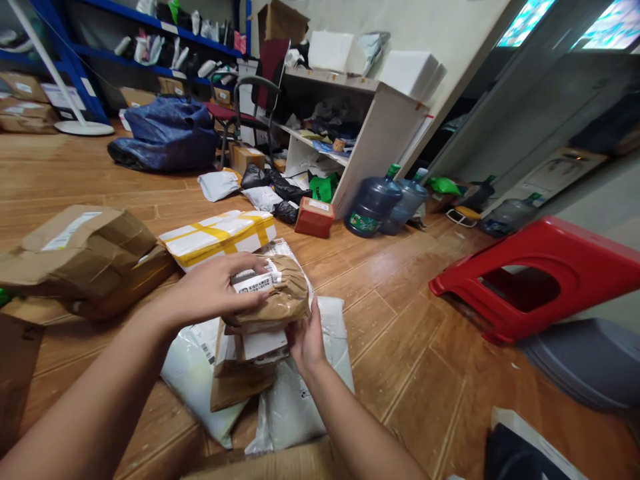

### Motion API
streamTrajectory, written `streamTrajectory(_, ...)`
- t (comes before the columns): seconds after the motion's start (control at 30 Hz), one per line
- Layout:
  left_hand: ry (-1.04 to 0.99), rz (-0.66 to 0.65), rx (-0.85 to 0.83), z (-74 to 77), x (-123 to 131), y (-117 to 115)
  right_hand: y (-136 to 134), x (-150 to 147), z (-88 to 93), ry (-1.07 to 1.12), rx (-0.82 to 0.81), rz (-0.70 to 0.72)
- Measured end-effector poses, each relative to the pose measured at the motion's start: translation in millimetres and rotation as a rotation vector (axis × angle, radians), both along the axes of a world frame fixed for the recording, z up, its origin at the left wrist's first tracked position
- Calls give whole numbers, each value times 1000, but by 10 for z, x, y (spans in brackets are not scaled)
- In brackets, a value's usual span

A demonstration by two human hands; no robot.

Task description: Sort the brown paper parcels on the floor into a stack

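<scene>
A small brown paper-wrapped parcel [287, 293] with a white printed label sits at the top of a pile of packages. My left hand [220, 287] grips it from the left, fingers and thumb apart over the label. From the right, my right hand [306, 340] holds the parcel's side, with its palm partly hidden. Directly below are flat packets, including a brown envelope [240, 387]. White plastic mailers lie on the floor beneath, one to the left [193, 363] and another to the right [337, 340].
A white box with yellow tape [220, 237] and large brown parcels [85, 247] lie left. To the right is a red plastic stool [565, 267] on its side. Water jugs [373, 203] stand beside a cluttered white shelf [380, 127]. A cardboard edge [280, 463] borders the near side.
</scene>
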State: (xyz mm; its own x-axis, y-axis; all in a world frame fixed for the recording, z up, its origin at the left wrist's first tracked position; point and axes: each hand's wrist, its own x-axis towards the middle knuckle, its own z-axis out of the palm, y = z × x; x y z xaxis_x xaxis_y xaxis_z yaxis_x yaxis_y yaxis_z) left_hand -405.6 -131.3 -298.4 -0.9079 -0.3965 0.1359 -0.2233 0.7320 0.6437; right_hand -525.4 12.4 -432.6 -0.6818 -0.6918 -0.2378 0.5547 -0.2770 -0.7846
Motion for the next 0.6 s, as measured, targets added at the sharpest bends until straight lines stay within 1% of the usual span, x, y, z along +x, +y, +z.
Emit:
streamTrajectory(0.03, -6, -23, 16, -9, -5, 2, 69, 23, -110, -19, 64, -110)
streamTrajectory(0.1, -1, -57, 23, -24, -15, 1, 215, 44, -309, 61, 216, -308)
streamTrajectory(0.13, 4, -63, 16, -26, -21, 2, 275, 40, -386, 147, 284, -347)
streamTrajectory(0.17, 7, -66, 5, -24, -28, 8, 318, 28, -445, 238, 339, -331)
streamTrajectory(0.2, 12, -66, -8, -18, -35, 20, 340, 11, -487, 316, 380, -275)
streamTrajectory(0.23, 18, -70, -25, -11, -44, 37, 341, -5, -516, 368, 399, -191)
streamTrajectory(0.3, 35, -92, -71, 0, -61, 84, 302, -22, -552, 380, 376, 4)
streamTrajectory(0.33, 44, -103, -97, 1, -69, 110, 274, -15, -564, 368, 361, 61)
streamTrajectory(0.4, 62, -118, -139, -14, -88, 148, 219, 32, -576, 353, 338, 98)
streamTrajectory(0.47, 85, -122, -142, -53, -111, 151, 172, 107, -561, 372, 325, 105)
streamTrajectory(0.6, 187, -120, -43, -165, -146, 40, 56, 232, -493, 437, 266, 108)
